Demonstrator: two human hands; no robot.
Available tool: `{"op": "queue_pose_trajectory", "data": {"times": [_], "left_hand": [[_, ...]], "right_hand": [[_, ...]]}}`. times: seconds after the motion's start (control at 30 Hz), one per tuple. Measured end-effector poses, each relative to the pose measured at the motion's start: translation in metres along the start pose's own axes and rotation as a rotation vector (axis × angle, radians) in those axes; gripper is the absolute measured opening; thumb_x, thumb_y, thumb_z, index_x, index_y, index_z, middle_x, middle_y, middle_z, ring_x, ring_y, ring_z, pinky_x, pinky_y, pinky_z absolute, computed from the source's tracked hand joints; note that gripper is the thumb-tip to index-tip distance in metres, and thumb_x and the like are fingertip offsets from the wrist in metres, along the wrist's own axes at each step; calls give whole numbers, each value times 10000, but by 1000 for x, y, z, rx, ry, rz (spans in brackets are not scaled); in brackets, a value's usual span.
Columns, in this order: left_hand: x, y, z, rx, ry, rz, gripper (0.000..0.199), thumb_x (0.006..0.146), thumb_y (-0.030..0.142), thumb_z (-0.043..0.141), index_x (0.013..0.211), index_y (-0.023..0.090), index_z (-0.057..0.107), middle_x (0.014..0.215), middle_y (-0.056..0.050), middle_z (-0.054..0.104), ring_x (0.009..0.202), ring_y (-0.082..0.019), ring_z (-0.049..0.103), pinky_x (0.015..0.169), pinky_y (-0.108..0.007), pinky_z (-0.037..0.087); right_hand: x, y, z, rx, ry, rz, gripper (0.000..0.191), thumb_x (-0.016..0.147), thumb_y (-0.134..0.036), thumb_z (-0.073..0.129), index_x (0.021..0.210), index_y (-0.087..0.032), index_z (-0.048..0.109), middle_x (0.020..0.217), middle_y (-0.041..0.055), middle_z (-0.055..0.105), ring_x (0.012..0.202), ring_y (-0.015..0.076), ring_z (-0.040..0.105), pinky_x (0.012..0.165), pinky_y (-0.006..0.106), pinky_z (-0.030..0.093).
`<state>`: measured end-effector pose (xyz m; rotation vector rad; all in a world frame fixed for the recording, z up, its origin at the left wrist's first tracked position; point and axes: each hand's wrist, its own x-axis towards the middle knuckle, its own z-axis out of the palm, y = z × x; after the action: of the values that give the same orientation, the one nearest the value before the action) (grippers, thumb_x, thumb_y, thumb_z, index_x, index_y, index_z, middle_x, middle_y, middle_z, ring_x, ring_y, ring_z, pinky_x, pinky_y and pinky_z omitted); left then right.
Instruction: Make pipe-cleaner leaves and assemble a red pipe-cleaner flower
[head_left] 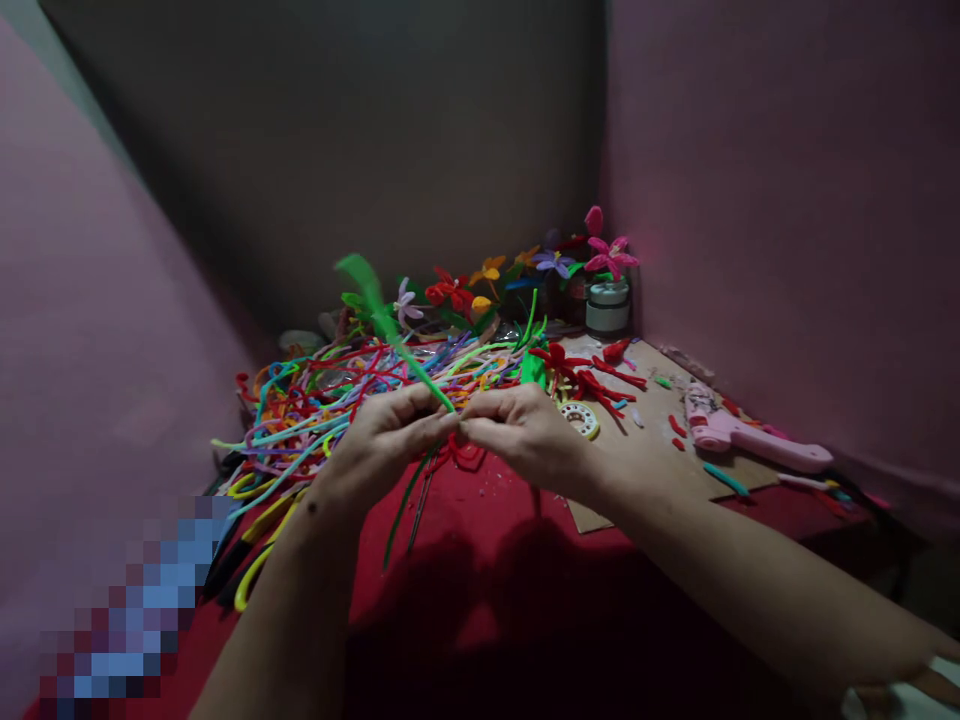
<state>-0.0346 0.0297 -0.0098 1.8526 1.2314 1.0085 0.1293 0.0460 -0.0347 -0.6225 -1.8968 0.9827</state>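
My left hand (382,435) is closed, pinching a bright green pipe cleaner (409,355) between thumb and fingers. Its upper end sticks up to the left and is blurred by motion. Fingertip to fingertip with it, my right hand (529,430) pinches at the lower end of the same pipe cleaner. Red fuzzy loops (469,458) show just under the fingertips; whether they are joined to the green piece is hidden. A dark green strand (401,515) and thin dark stems (421,500) hang below my left hand.
Loose coloured pipe cleaners (300,440) are heaped at left. Pipe-cleaner flowers (450,290) line the back, some near a grey-white jar (607,308). On cardboard (652,400) at right lie red pieces (592,385), a white-yellow ring (580,420) and a pink glue gun (750,435). Red cloth (487,520) covers the table.
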Motion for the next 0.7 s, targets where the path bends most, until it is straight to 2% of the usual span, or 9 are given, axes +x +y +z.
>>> {"op": "queue_pose_trajectory", "data": {"times": [0.07, 0.17, 0.27, 0.4, 0.57, 0.63, 0.7], "left_hand": [[2, -4, 2, -196, -36, -141, 182, 688, 289, 596, 610, 133, 540, 488, 19, 436, 431, -83, 408, 423, -219, 336], [6, -7, 5, -330, -28, -162, 162, 688, 284, 600, 687, 131, 545, 575, -4, 497, 503, -98, 469, 492, -233, 391], [6, -3, 10, -214, 61, -105, 160, 705, 294, 599, 708, 146, 539, 634, 1, 529, 566, -103, 499, 533, -224, 406], [5, 1, 13, -30, 175, -24, 150, 709, 283, 589, 677, 154, 520, 582, 24, 497, 518, -88, 457, 481, -201, 358], [5, -3, 8, -62, 130, -34, 141, 728, 286, 565, 692, 157, 519, 581, 23, 508, 519, -95, 468, 495, -209, 369], [6, -5, 8, -31, 135, -27, 141, 736, 293, 558, 703, 158, 536, 585, 17, 521, 525, -101, 481, 499, -215, 376], [7, -8, 9, 75, 197, 43, 132, 743, 294, 554, 726, 164, 567, 611, 8, 544, 561, -112, 503, 529, -225, 393]], "right_hand": [[-3, -1, 4, -265, 85, -137, 199, 740, -171, 441, 549, -153, 493, 540, -21, 420, 520, 75, 348, 535, 228, 268], [-3, 1, 8, -396, 146, -176, 208, 762, -168, 426, 558, -159, 463, 566, -13, 439, 541, 81, 356, 556, 233, 267], [2, 3, 8, -304, 172, -60, 248, 781, -161, 405, 534, -161, 430, 519, -31, 388, 510, 74, 332, 528, 225, 257], [7, 4, 3, -112, 147, 42, 262, 777, -172, 421, 515, -155, 428, 504, -37, 381, 500, 65, 343, 499, 209, 262], [10, 0, -3, 195, -79, 266, 229, 742, -145, 421, 531, -137, 511, 451, -32, 476, 372, 43, 352, 386, 185, 247], [10, 1, -4, 246, -94, 296, 228, 733, -144, 426, 528, -131, 527, 429, -27, 492, 338, 41, 350, 357, 181, 238], [11, 4, -5, 246, -72, 288, 240, 726, -149, 435, 503, -130, 522, 409, -27, 483, 322, 40, 347, 346, 181, 238]]}}
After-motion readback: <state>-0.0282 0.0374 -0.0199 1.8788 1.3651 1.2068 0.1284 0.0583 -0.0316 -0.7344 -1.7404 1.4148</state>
